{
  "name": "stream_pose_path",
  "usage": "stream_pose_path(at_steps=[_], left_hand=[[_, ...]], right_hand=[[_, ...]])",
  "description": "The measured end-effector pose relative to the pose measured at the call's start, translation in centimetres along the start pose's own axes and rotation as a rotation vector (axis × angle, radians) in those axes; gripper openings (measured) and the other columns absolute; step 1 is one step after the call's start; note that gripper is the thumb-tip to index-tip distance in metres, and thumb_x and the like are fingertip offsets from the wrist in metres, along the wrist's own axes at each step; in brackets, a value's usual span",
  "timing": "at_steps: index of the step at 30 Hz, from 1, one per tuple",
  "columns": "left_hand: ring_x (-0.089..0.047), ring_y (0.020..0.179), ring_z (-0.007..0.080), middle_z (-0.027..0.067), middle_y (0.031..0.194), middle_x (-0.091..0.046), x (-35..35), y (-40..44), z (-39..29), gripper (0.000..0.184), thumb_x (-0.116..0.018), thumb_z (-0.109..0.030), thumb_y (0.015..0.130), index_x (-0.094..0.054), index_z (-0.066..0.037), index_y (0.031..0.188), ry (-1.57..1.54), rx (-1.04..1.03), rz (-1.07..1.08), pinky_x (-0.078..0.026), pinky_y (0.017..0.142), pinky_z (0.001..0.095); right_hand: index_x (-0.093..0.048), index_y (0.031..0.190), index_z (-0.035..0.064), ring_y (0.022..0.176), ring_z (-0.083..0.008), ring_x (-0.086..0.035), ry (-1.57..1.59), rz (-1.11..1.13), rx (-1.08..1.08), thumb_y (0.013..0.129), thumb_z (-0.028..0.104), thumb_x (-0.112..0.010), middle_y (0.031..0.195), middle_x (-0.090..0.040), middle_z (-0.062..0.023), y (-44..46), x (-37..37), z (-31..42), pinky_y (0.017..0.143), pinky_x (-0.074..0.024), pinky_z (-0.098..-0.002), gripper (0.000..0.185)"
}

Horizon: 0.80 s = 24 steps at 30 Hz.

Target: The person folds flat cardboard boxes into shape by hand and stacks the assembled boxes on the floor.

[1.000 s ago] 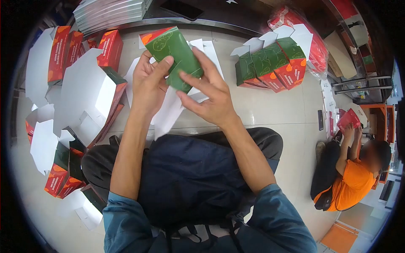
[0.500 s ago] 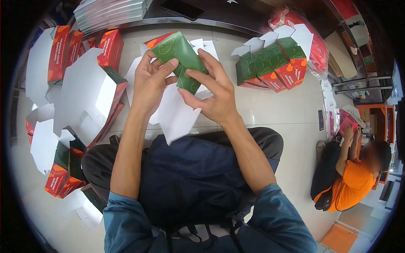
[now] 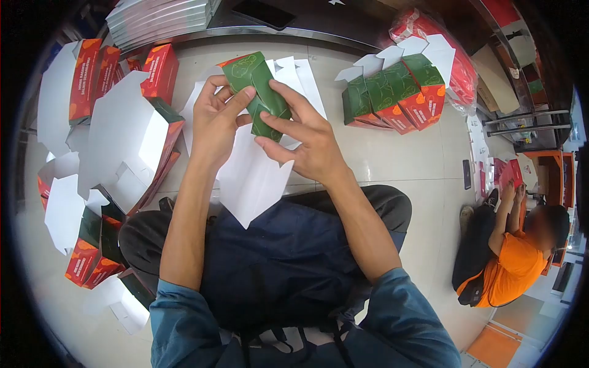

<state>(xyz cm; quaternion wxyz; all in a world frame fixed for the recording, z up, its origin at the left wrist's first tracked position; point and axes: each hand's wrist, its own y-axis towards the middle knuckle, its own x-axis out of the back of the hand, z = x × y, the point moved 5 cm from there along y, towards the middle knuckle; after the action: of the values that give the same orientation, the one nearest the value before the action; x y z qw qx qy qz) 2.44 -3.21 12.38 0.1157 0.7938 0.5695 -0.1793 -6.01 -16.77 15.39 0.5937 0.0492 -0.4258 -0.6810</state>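
Between my hands, above my lap, is a partly folded cardboard box (image 3: 254, 80) with green printed panels, a bit of red at its far end and a long white flap hanging toward me. My left hand (image 3: 218, 116) grips its left side, thumb pressed on the green panel. On the right edge, my right hand (image 3: 307, 132) is closed, fingertips on the green flaps. White flat box sheets (image 3: 299, 76) lie on the floor behind the held box, partly hidden by it and my hands.
Open red and green boxes (image 3: 132, 141) crowd the floor at left. A row of folded boxes (image 3: 392, 92) stands at right, near a red plastic-wrapped bundle (image 3: 463, 80). A phone (image 3: 264, 13) lies on the dark shelf beside stacked sheets (image 3: 159, 21). A person in orange (image 3: 515, 264) sits far right.
The box has turned slightly between my hands, its green panels now narrower and more upright. Its white flap has swung lower toward my lap. My right hand has shifted a little left.
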Motion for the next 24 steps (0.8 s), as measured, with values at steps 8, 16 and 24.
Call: stream_pose_path(at_steps=[8, 16, 24], left_hand=[[-0.063, 0.085, 0.0100, 0.0032, 0.096, -0.063, -0.7, -0.5, 1.8, 0.020, -0.067, -0.008, 0.089, -0.052, -0.008, 0.102, -0.031, 0.041, -0.050, -0.055, 0.063, 0.0257], [-0.062, 0.089, 0.0109, 0.0038, 0.096, -0.061, -0.7, -0.5, 1.6, 0.016, -0.065, -0.015, 0.093, -0.051, -0.009, 0.098, -0.227, 0.070, -0.065, -0.055, 0.065, 0.0292], [-0.064, 0.090, 0.0138, 0.0060, 0.099, -0.062, -1.7, -1.2, 1.5, 0.018, -0.061, -0.017, 0.095, -0.053, -0.005, 0.104, -0.055, 0.025, -0.097, -0.058, 0.069, 0.0320]], right_hand=[[-0.072, 0.098, -0.0015, 0.117, -0.0392, -0.057, -0.212, -0.089, -0.021, 0.072, 0.010, -0.081, 0.135, -0.049, -0.0254, -0.4, -0.3, -0.5, 0.093, -0.0512, -0.0394, 0.030], [-0.074, 0.101, 0.0038, 0.117, -0.0367, -0.058, -0.203, -0.052, -0.020, 0.073, 0.006, -0.080, 0.135, -0.053, -0.0217, -0.1, -0.6, -0.5, 0.093, -0.0507, -0.0392, 0.028], [-0.069, 0.101, 0.0025, 0.117, -0.0326, -0.056, -0.101, -0.101, -0.157, 0.072, 0.009, -0.082, 0.132, -0.052, -0.0189, -0.2, -0.1, -2.0, 0.095, -0.0484, -0.0376, 0.032]])
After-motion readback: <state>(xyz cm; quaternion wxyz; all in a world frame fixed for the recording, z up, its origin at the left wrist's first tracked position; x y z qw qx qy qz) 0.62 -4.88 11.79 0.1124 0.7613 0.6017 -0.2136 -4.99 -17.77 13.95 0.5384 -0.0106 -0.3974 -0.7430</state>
